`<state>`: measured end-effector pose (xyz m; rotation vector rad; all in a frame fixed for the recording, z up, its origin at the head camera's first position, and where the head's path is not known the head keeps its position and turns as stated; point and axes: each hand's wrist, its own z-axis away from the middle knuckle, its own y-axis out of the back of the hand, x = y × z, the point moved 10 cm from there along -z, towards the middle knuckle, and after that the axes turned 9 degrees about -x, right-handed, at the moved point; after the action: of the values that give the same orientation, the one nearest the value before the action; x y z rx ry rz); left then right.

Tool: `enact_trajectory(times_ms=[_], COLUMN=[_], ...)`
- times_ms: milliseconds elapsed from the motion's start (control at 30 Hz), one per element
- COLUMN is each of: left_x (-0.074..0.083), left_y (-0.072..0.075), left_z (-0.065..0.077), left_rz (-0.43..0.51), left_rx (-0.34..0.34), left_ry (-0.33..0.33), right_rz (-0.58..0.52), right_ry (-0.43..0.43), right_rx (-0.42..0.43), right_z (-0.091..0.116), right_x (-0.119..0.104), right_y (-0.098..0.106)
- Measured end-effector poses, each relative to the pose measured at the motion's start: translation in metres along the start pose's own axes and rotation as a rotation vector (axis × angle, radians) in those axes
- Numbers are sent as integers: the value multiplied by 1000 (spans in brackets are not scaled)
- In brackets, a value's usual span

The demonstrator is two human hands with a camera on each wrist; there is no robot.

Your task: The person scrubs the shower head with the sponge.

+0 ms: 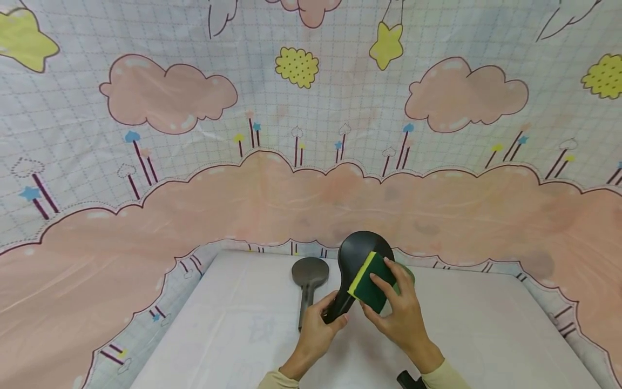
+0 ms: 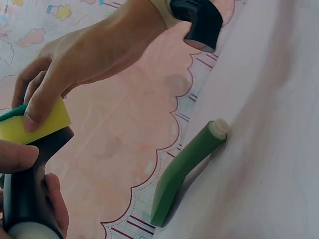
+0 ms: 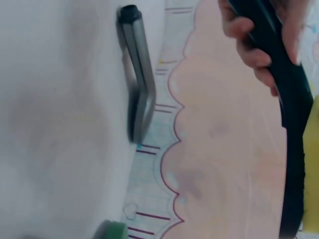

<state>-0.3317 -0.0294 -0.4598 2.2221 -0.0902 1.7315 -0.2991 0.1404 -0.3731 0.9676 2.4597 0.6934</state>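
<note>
So, blk showerhead [image 1: 357, 253] gripped in L hand [image 1: 316, 330]; R hand [image 1: 405, 314] pinches sponge [image 1: 367, 290] against it.

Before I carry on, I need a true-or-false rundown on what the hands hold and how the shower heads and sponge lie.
1. The left hand grips the black shower head. True.
2. The sponge is in the right hand. True.
3. The sponge's green side faces the black shower head. False: its yellow side does.
4. The grey shower head lies on the white table. True.
5. Only two shower heads are in view. False: a green shower head lies there too.
</note>
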Motion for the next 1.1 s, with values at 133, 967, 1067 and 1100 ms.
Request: enact_trajectory(times_ms=[133, 967, 1067, 1100], left_x=[-1, 3, 4, 5], left_y=[0, -2, -2, -3], left_z=[1, 2, 2, 1], left_rz=[67, 279, 285, 288], left_rx=[-6, -45, -66, -74], left_ry=[2, 41, 32, 29], right_rz=[12, -17, -22, -20], right_ry=[48, -31, -40, -46], right_rx=[28, 137, 154, 158], right_z=[2, 9, 9, 9], right_x=[-5, 28, 28, 28], right_y=[2, 28, 27, 27])
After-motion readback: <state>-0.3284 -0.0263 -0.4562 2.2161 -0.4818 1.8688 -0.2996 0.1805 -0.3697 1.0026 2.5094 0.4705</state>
